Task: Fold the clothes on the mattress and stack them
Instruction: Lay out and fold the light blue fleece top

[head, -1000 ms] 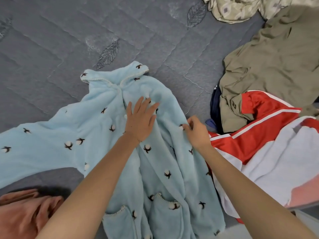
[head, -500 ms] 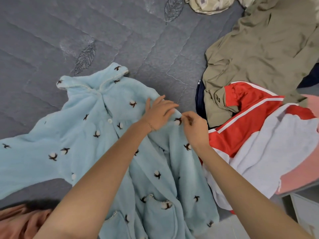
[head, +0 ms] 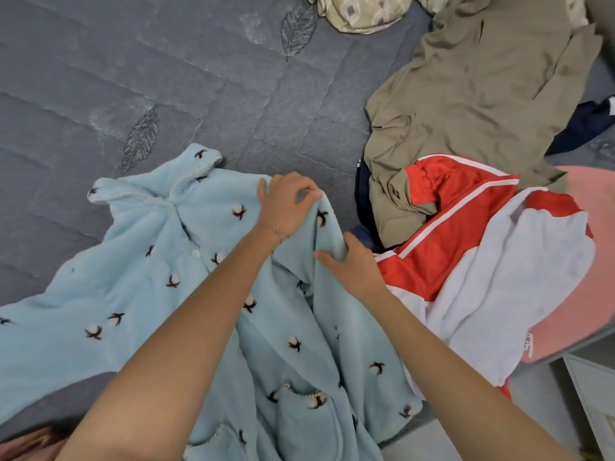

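Note:
A light blue fleece top (head: 139, 294) with small cotton-flower prints lies spread on the grey quilted mattress (head: 166, 78), collar toward the far side, one sleeve stretched to the left. My left hand (head: 286, 204) pinches the top's right shoulder fold and lifts it a little. My right hand (head: 349, 264) grips the same fold just below, fingers curled into the fleece. The top's right sleeve is hidden, bunched under the fold.
A heap of unfolded clothes lies at the right: an olive garment (head: 472, 88), a red and white jacket (head: 459, 247), a navy piece (head: 585, 124), something pink (head: 579, 294). A patterned beige cloth (head: 362, 11) sits at the far edge. A salmon garment (head: 23, 444) shows bottom left.
My left hand went from lying flat on the top's chest to pinching the right shoulder fold. My right hand slid down and took hold of the fold. The view shifted right.

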A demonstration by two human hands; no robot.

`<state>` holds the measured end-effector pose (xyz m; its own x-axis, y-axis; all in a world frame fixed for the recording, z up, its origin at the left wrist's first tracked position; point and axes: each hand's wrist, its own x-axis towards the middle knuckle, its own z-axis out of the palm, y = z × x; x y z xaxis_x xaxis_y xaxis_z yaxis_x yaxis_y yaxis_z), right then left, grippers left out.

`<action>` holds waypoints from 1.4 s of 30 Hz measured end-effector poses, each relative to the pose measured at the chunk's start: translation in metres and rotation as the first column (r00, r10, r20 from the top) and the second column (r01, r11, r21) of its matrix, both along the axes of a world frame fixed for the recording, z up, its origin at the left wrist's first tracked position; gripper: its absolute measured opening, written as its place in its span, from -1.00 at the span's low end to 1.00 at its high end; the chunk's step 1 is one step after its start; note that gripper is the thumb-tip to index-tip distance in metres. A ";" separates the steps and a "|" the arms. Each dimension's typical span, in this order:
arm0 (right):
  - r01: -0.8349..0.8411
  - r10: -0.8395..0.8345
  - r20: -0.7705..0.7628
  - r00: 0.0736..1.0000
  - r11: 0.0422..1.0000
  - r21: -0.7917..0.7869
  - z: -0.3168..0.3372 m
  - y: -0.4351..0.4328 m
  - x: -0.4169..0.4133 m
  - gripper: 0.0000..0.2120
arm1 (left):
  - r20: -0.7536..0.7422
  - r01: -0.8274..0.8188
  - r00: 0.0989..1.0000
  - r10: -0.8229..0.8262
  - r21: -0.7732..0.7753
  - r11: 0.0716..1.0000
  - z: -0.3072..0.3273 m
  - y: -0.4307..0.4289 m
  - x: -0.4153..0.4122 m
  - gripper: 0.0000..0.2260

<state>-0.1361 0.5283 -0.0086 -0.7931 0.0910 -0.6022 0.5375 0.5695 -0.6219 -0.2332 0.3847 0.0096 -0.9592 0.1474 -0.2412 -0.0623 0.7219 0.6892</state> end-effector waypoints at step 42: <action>0.316 -0.344 -0.080 0.935 0.915 -0.250 0.047 0.129 -0.104 -0.85 | 0.011 0.426 0.903 -0.429 0.097 0.899 0.024 0.103 -0.040 -0.61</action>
<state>-0.2405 0.6577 0.0382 -0.8091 0.2306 -0.5404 0.5834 0.2061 -0.7856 -0.2728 0.4879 0.0335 -0.7910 0.5642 -0.2367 0.2158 0.6192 0.7550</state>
